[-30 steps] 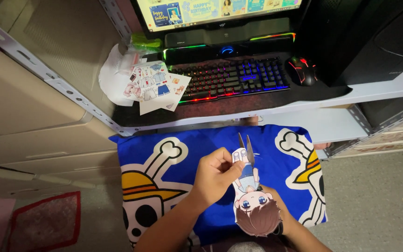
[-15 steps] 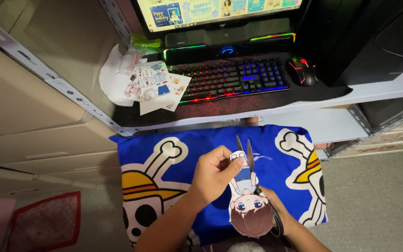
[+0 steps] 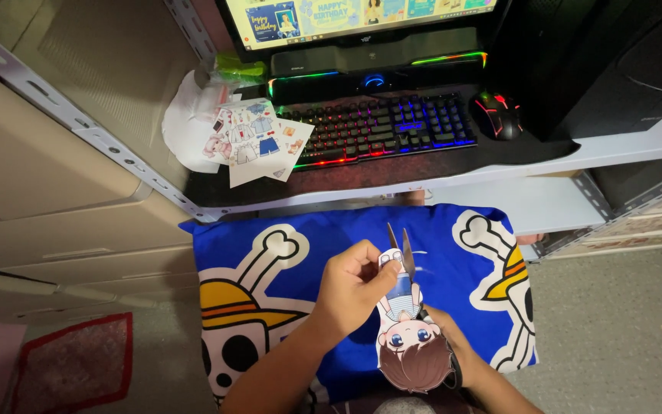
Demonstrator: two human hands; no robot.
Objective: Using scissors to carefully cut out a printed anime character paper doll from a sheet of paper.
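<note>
My left hand (image 3: pixel 354 287) pinches a paper doll cut-out (image 3: pixel 408 337) near its legs; the doll has brown hair, big blue eyes and a blue-and-white outfit, and its head points toward me. My right hand (image 3: pixel 453 353) is mostly hidden behind the doll and grips scissors (image 3: pixel 401 249), whose two blades stick up apart above the doll's feet. Both hands work over a blue cushion (image 3: pixel 285 268) printed with white skulls in yellow straw hats, lying on my lap.
A sheet of printed paper-doll clothes (image 3: pixel 250 142) and white paper scraps (image 3: pixel 185 123) lie on the dark desk (image 3: pixel 392 172) left of a rainbow-lit keyboard (image 3: pixel 381 126). A lit mouse (image 3: pixel 497 115), soundbar (image 3: pixel 377 61) and monitor (image 3: pixel 362 15) stand behind. A metal shelf rail (image 3: pixel 78 126) runs at left.
My left hand has turned the doll slightly and the scissor blades have shifted a little to the left along the doll's legs. Everything on the desk is unchanged.
</note>
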